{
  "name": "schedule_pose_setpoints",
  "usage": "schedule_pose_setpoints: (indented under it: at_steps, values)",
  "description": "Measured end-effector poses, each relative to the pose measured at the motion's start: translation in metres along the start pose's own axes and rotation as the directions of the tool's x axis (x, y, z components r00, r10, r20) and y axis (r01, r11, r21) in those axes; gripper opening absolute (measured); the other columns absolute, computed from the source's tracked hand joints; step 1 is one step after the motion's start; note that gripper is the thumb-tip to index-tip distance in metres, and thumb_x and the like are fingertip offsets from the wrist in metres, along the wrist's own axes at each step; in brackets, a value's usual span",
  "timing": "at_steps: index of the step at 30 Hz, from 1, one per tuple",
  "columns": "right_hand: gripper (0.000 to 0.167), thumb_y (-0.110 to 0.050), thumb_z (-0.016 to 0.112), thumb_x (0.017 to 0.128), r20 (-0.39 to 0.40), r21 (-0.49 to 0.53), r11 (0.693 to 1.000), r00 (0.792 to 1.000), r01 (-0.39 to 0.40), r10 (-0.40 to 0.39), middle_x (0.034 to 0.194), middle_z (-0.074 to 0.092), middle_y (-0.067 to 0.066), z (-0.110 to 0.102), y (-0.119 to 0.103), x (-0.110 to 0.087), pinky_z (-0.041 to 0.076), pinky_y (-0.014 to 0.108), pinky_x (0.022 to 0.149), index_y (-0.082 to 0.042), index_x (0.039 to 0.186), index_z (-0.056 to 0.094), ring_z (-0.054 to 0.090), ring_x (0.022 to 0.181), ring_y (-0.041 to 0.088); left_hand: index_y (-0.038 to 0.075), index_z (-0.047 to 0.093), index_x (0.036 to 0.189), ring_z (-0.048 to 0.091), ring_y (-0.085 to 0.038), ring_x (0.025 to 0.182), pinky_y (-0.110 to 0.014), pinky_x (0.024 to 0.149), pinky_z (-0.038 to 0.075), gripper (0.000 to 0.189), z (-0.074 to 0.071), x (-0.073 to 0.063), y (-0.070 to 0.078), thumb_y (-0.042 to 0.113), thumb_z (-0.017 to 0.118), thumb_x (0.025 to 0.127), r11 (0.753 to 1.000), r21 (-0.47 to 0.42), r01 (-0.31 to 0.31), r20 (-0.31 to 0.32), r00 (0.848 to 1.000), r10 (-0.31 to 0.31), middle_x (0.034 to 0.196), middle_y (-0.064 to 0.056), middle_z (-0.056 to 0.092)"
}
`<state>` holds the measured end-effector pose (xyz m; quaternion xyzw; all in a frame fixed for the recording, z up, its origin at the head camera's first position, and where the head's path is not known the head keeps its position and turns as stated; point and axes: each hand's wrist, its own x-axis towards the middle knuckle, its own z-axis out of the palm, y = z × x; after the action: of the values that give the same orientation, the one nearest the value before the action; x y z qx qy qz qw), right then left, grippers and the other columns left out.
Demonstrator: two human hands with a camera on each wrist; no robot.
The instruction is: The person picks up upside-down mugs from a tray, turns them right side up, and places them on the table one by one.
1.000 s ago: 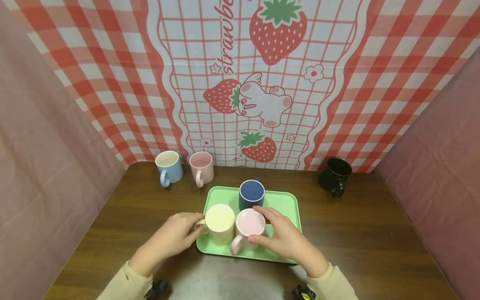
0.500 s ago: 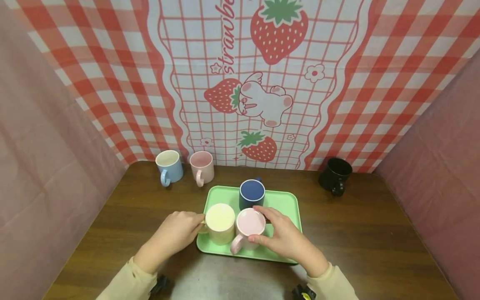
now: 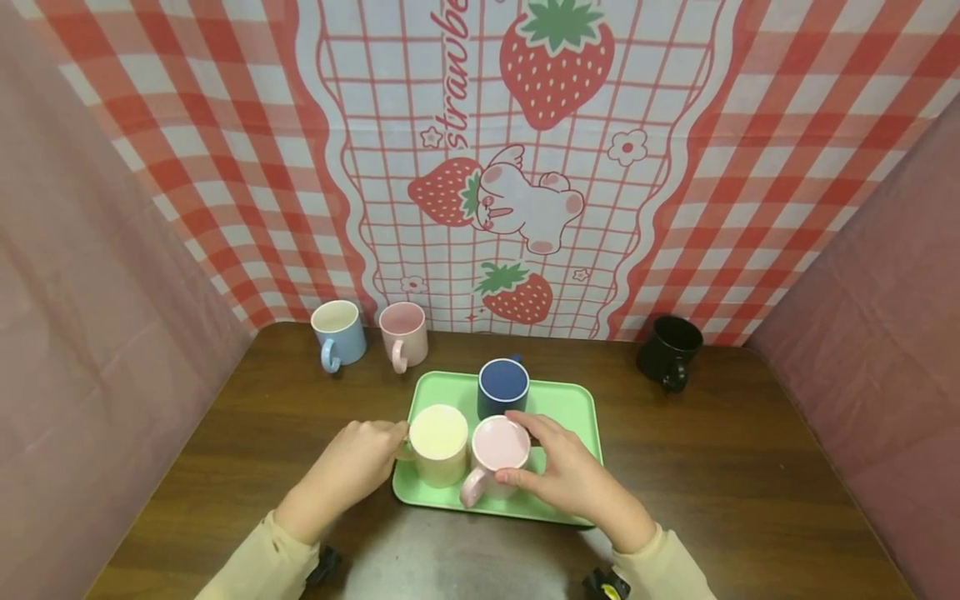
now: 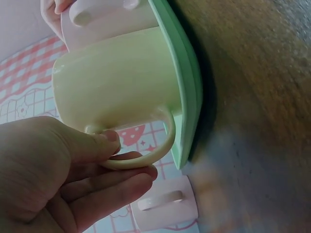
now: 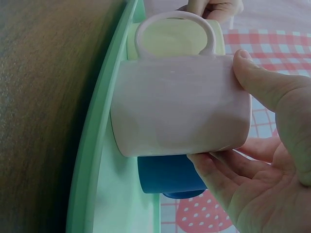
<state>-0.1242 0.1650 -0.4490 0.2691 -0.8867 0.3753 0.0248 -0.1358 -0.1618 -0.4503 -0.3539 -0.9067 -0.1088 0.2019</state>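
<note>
My left hand pinches the handle of a pale yellow mug at the left of a light green tray. In the left wrist view the thumb and fingers close around the yellow mug's handle. Just right of it, a pale pink mug stands with its handle toward the tray's front. My right hand holds this pink mug by the body, thumb on one side near the rim and fingers on the other. Behind both mugs, a dark blue mug sits on the tray, its handle pointing back.
At the back left of the wooden table stand a light blue mug and another pink mug. A black mug is at the back right. A strawberry-print checked cloth hangs behind, with pink curtains at both sides.
My left thumb and fingers have closed on the yellow mug's handle, and that mug has shifted very slightly back. The right hand and pink mug have stayed in place.
</note>
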Motion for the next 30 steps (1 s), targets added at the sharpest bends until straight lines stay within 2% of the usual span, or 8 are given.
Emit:
schedule_pose_setpoints:
  at_steps: [9,20,26,30]
  values:
    - [0.077,-0.029,0.095,0.087,-0.007,-0.009,1.000,1.000,0.006,-0.006,0.137,0.071,0.018,0.001,0.002,0.000,0.063,0.045,0.097,0.004,0.148,0.061,0.073,0.114,0.030,0.005,0.064,0.083,0.071,-0.021,0.061,-0.037,0.051,0.058,0.029,-0.002,0.005,-0.004,-0.015,0.084,0.075,1.000,-0.002,-0.022,-0.023,0.999,0.022,0.073,-0.005,0.072]
    - [0.077,-0.029,0.095,0.087,-0.010,-0.002,1.000,1.000,0.011,-0.011,0.137,0.071,0.018,0.001,0.003,0.000,0.063,0.045,0.098,0.004,0.147,0.061,0.074,0.115,0.031,0.002,0.066,0.088,0.073,-0.021,0.066,-0.036,0.056,0.061,0.030,-0.002,0.008,-0.005,-0.016,0.084,0.072,1.000,0.002,-0.005,-0.005,1.000,0.005,0.077,-0.005,0.074]
    - [0.076,-0.028,0.095,0.088,-0.005,0.003,1.000,1.000,0.022,-0.022,0.137,0.071,0.019,0.001,0.002,0.000,0.063,0.046,0.097,0.005,0.147,0.060,0.073,0.115,0.031,-0.006,0.075,0.105,0.079,-0.029,0.078,-0.042,0.064,0.066,0.036,-0.011,0.007,-0.008,-0.020,0.078,0.072,1.000,0.020,0.013,-0.053,0.999,-0.011,0.093,-0.017,0.080]
    - [0.077,-0.029,0.095,0.087,-0.004,0.005,1.000,1.000,0.017,-0.017,0.137,0.071,0.019,0.000,0.000,0.001,0.063,0.046,0.097,0.006,0.147,0.061,0.073,0.115,0.031,-0.007,0.075,0.107,0.079,-0.031,0.080,-0.043,0.065,0.066,0.037,-0.021,0.009,-0.015,-0.022,0.075,0.073,1.000,-0.003,0.030,-0.109,0.994,-0.030,0.096,-0.017,0.080]
